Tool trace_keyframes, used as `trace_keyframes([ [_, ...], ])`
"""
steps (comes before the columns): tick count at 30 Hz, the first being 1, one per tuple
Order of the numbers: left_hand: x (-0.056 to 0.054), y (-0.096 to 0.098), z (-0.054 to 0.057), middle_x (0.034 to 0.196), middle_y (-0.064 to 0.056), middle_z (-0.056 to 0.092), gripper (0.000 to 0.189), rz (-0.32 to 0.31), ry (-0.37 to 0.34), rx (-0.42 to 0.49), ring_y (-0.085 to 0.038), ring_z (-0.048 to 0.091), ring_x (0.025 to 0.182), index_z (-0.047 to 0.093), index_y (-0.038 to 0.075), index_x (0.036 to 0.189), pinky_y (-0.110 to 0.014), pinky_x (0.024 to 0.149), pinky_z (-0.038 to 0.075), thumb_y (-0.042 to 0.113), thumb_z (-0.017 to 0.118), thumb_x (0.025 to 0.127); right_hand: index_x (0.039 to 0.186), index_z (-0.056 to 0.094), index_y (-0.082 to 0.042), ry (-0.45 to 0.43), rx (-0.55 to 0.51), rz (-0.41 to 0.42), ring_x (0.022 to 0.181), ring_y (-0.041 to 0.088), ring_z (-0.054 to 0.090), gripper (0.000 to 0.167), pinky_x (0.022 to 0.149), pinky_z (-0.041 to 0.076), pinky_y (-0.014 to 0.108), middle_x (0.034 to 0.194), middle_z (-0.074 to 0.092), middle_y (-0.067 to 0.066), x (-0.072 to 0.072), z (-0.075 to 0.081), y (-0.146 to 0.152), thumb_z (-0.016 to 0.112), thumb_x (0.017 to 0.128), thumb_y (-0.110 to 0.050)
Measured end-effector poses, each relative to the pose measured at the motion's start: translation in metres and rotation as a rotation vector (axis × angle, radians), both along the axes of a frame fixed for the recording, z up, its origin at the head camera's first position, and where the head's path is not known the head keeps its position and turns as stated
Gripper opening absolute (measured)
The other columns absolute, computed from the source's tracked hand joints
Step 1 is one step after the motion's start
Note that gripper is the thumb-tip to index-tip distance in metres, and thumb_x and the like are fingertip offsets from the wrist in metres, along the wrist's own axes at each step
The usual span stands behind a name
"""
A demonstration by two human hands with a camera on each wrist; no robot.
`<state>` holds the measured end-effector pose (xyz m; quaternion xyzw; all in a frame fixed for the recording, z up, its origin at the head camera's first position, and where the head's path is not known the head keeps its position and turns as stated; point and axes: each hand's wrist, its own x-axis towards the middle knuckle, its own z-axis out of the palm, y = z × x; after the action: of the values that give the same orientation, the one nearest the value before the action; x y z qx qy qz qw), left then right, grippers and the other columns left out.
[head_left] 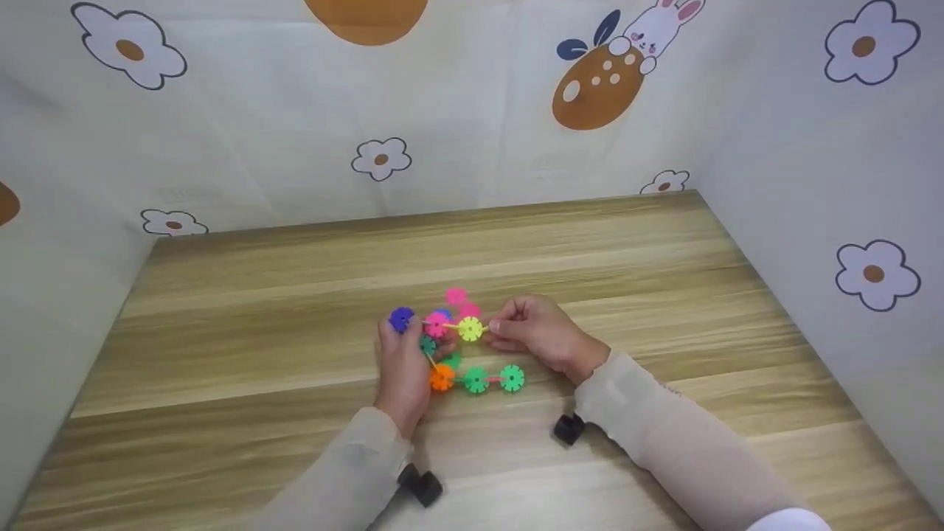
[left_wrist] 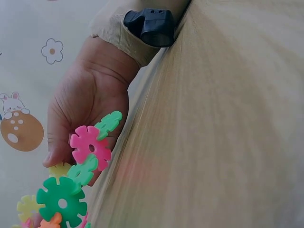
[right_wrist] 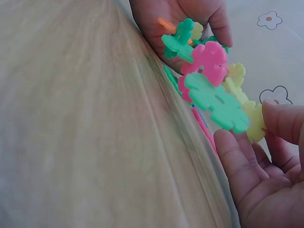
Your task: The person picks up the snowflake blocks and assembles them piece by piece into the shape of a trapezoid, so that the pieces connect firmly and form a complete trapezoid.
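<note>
A chain of interlocking plastic snowflake discs, in pink, yellow, green, orange and blue, is between the two hands. My left hand (head_left: pixel 402 372) grips its left side, thumb near the dark blue disc (head_left: pixel 402 319) and other fingers partly hidden behind the discs. At the upper branch's right end, beside a yellow disc (head_left: pixel 470 329), my right hand (head_left: pixel 544 335) pinches another yellow disc (right_wrist: pixel 256 121) between thumb and fingers. A lower branch runs right from an orange disc (head_left: pixel 442 377) to a green disc (head_left: pixel 512 378). Pink discs (head_left: pixel 456 296) show behind the upper branch.
The wood-grain table (head_left: pixel 258 317) lies under both hands. A pale cloth wall (head_left: pixel 479 96) with printed flowers and a rabbit rises behind it, and further walls stand at the left and right. Small black cameras (head_left: pixel 422 487) are worn on both wrists.
</note>
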<state>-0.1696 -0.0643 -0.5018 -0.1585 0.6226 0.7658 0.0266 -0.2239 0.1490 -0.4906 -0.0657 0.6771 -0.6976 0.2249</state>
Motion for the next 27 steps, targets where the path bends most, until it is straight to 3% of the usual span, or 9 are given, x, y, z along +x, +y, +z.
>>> trace_keyframes([
  [2,0.0001,0.0006,0.0002,0.135,-0.013,0.057,0.043,-0.001,0.002,-0.007,-0.025,0.073,0.101,0.028,0.016,0.154,-0.039,0.103,0.054,0.035,0.032,0.115,0.097,0.064,0.002,0.011,-0.006,-0.017,0.093,0.019,0.077,0.004,0.088,0.063,0.035,0.104,0.075,0.009,-0.0001,-0.0003,0.0001,0.065,0.101,0.004],
  [5,-0.0004,0.0029,-0.0004,0.133,-0.014,0.059,0.037,0.020,0.061,0.046,-0.025,0.072,0.102,0.035,0.009,0.146,-0.038,0.099,0.057,0.029,0.036,0.115,0.101,0.062,0.006,0.025,-0.036,-0.056,0.091,0.018,0.077,0.003,0.088,0.063,0.035,0.100,0.073,0.008,-0.0010,-0.0012,0.0001,0.063,0.102,0.003],
  [9,-0.0004,0.0048,-0.0013,0.113,-0.012,0.062,0.021,0.052,0.122,0.063,-0.021,0.068,0.095,0.044,0.003,0.122,-0.030,0.088,0.059,0.021,0.046,0.112,0.101,0.062,0.005,0.049,-0.060,-0.091,0.088,0.017,0.077,0.004,0.088,0.063,0.035,0.094,0.073,0.007,-0.0018,-0.0019,0.0002,0.065,0.101,0.002],
  [12,0.0000,0.0040,-0.0018,0.104,-0.011,0.064,0.015,0.043,0.112,0.063,-0.020,0.071,0.091,0.043,0.005,0.109,-0.027,0.085,0.059,0.019,0.050,0.110,0.098,0.064,0.001,0.051,-0.065,-0.082,0.088,0.018,0.077,0.004,0.088,0.063,0.035,0.094,0.073,0.006,-0.0020,-0.0018,0.0000,0.065,0.101,0.003],
  [15,0.0007,0.0023,-0.0016,0.106,-0.013,0.063,0.016,0.025,0.102,0.095,-0.024,0.075,0.094,0.040,0.005,0.107,-0.029,0.086,0.061,0.018,0.049,0.110,0.096,0.065,-0.005,0.043,-0.079,-0.058,0.090,0.018,0.077,0.010,0.088,0.063,0.034,0.094,0.073,0.006,-0.0019,-0.0018,-0.0006,0.064,0.101,0.004],
  [19,0.0014,0.0010,0.0004,0.107,-0.008,0.052,0.016,0.025,0.091,0.053,-0.022,0.069,0.098,0.042,0.007,0.112,-0.025,0.084,0.052,0.021,0.048,0.110,0.099,0.065,-0.003,0.052,-0.109,-0.034,0.093,0.018,0.077,0.012,0.090,0.062,0.034,0.096,0.073,0.008,-0.0020,-0.0008,-0.0002,0.063,0.099,0.008],
  [23,0.0027,0.0016,0.0032,0.112,-0.009,0.057,0.016,0.004,0.093,0.042,-0.022,0.069,0.103,0.041,0.008,0.113,-0.025,0.090,0.053,0.023,0.046,0.112,0.101,0.067,0.002,0.069,-0.117,-0.041,0.091,0.017,0.077,0.011,0.089,0.062,0.033,0.097,0.074,0.008,-0.0023,0.0013,0.0007,0.064,0.096,0.011],
  [27,0.0049,0.0031,0.0051,0.121,-0.014,0.065,0.017,-0.041,0.109,0.087,-0.026,0.074,0.110,0.036,0.009,0.111,-0.030,0.100,0.056,0.024,0.043,0.114,0.099,0.069,0.003,0.081,-0.100,-0.056,0.087,0.015,0.076,0.011,0.084,0.063,0.031,0.095,0.073,0.007,-0.0012,0.0026,0.0017,0.065,0.095,0.012],
])
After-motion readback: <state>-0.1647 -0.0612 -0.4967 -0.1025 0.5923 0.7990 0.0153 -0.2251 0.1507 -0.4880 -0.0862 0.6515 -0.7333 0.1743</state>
